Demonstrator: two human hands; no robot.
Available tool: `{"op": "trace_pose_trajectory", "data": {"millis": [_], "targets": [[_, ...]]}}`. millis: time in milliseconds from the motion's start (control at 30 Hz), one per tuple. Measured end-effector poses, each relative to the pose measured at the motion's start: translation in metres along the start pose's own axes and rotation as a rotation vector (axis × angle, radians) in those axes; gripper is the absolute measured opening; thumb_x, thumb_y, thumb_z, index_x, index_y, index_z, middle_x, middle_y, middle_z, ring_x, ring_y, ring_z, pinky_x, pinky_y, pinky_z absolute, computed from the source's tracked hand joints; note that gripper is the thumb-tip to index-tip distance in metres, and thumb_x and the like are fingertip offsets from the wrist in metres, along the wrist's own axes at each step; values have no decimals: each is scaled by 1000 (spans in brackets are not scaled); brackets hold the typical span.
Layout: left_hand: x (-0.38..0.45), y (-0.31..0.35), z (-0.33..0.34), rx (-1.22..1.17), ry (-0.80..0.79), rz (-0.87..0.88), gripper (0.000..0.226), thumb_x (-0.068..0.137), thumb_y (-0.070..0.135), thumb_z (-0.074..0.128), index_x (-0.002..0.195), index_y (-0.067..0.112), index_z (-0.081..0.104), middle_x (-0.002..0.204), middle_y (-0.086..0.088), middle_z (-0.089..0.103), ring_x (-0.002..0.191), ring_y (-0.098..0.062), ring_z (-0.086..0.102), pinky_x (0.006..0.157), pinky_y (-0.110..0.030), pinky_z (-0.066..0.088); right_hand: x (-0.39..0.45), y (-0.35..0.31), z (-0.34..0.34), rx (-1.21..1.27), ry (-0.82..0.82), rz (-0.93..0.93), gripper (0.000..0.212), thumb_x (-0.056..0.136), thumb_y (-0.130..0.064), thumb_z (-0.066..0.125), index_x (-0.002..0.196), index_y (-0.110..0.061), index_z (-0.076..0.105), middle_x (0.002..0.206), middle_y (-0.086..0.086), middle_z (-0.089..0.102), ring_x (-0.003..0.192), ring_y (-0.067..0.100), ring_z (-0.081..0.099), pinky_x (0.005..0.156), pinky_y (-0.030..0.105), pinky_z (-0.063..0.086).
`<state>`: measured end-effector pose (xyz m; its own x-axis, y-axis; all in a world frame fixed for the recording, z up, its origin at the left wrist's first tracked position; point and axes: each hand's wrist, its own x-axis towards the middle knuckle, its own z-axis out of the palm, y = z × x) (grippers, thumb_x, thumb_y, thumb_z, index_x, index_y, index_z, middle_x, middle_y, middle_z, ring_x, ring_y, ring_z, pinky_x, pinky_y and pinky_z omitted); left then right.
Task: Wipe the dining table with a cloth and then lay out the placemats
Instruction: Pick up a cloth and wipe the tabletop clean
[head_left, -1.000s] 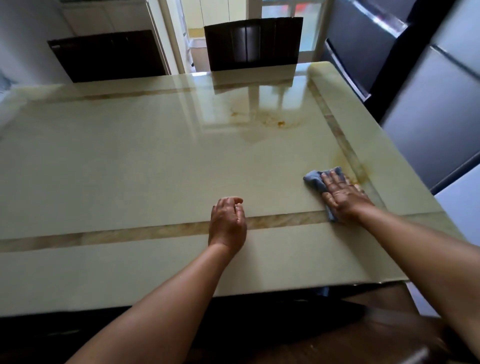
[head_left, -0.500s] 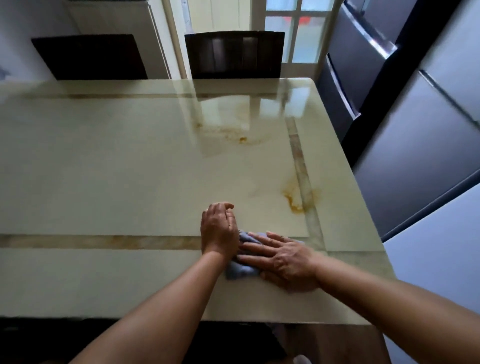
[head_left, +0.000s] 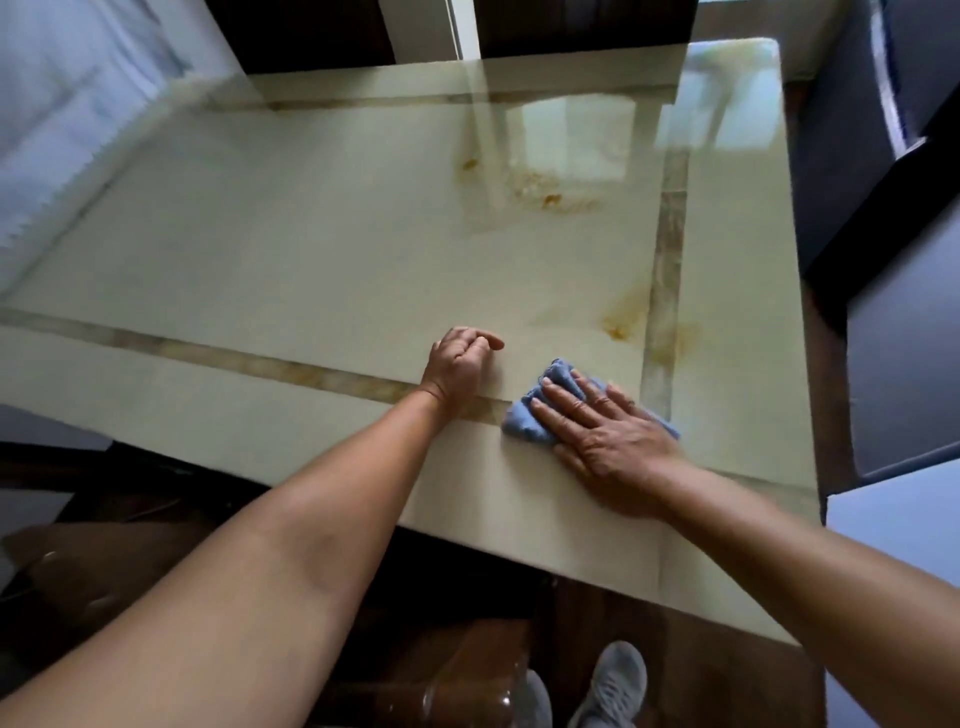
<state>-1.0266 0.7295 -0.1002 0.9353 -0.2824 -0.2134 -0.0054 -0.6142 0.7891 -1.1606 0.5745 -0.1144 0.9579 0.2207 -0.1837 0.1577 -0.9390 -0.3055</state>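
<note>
The glossy cream dining table (head_left: 311, 249) with brown inlay stripes fills the view. My right hand (head_left: 602, 436) lies flat, fingers spread, pressing a folded blue cloth (head_left: 524, 421) onto the table near its front right corner. My left hand (head_left: 460, 366) rests loosely curled on the tabletop just left of the cloth, holding nothing. Orange-brown stains (head_left: 618, 325) mark the surface beyond the cloth, with more stains (head_left: 545, 195) farther back. No placemats are in view.
Dark chair backs (head_left: 582, 23) stand at the table's far side. A dark wooden chair seat (head_left: 457, 675) is below the front edge, beside my grey shoes (head_left: 613, 686). Grey cabinet fronts (head_left: 893, 249) run along the right.
My right hand slid the cloth to the right, away from my left hand, which stayed put. The camera tilted and dipped lower.
</note>
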Motion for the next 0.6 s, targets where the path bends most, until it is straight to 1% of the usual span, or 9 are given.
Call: {"op": "trace_pose_trajectory", "data": {"millis": [100, 200, 233, 333, 433, 467, 500, 533, 600], "targets": [[3, -1, -8, -147, -102, -84, 29, 92, 17, 37, 81, 20, 64, 93, -4, 61, 98, -19, 51, 83, -26, 43, 25, -62, 17, 71, -51, -132, 60, 91, -54, 6, 149, -38, 7, 156, -16, -8, 145, 15, -16, 117, 36, -9], [8, -6, -12, -165, -133, -86, 29, 97, 8, 35, 90, 15, 62, 100, -3, 60, 100, -15, 49, 86, -21, 39, 58, -121, 28, 104, 7, -295, 55, 90, -46, 22, 138, -31, 45, 150, -5, 38, 144, 25, 24, 117, 48, 17], [8, -8, -11, -146, -126, -72, 27, 97, 8, 36, 93, 14, 63, 104, -6, 60, 102, -16, 50, 91, -24, 39, 67, -132, 30, 40, -11, -322, 54, 91, -45, 25, 136, -27, 48, 148, -3, 43, 142, 27, 26, 116, 49, 17], [7, -15, -6, 22, -78, 42, 29, 91, 15, 41, 95, 7, 68, 112, -11, 62, 110, -19, 52, 102, -29, 36, 78, -138, 35, -52, -39, -288, 53, 95, -40, 34, 144, -20, 36, 154, 1, 32, 146, 27, 15, 119, 48, 6], [4, -18, -2, 76, -49, 124, 37, 81, 23, 39, 92, 5, 70, 111, -8, 61, 108, -15, 51, 101, -23, 34, 63, -124, 33, 92, -31, -335, 47, 84, -38, 36, 116, -21, 67, 126, 2, 64, 125, 28, 53, 105, 53, 39], [3, -17, -4, 50, -60, 113, 33, 85, 20, 41, 93, 5, 70, 112, -9, 61, 107, -14, 52, 99, -22, 34, 56, -118, 34, 119, -2, -321, 46, 82, -39, 36, 111, -25, 69, 121, -1, 67, 120, 27, 58, 99, 53, 45], [4, -16, -6, 9, -79, 83, 29, 90, 14, 43, 94, 4, 69, 114, -11, 62, 106, -14, 52, 98, -22, 35, 49, -112, 34, 121, 2, -285, 47, 84, -42, 35, 117, -29, 65, 128, -4, 62, 125, 24, 54, 103, 50, 42], [4, -15, -9, -38, -102, 50, 26, 92, 9, 43, 95, 4, 68, 115, -13, 63, 104, -14, 53, 96, -24, 36, 42, -106, 35, 86, 36, -244, 50, 86, -44, 30, 130, -35, 54, 142, -8, 49, 137, 19, 39, 112, 45, 30], [0, -13, -14, -73, -104, 11, 25, 93, 10, 43, 93, 9, 68, 105, -13, 68, 88, -13, 55, 86, -26, 42, 29, -84, 34, 61, 48, -172, 58, 88, -48, 18, 145, -42, 26, 157, -14, 15, 143, 10, -3, 115, 34, -1]]}}
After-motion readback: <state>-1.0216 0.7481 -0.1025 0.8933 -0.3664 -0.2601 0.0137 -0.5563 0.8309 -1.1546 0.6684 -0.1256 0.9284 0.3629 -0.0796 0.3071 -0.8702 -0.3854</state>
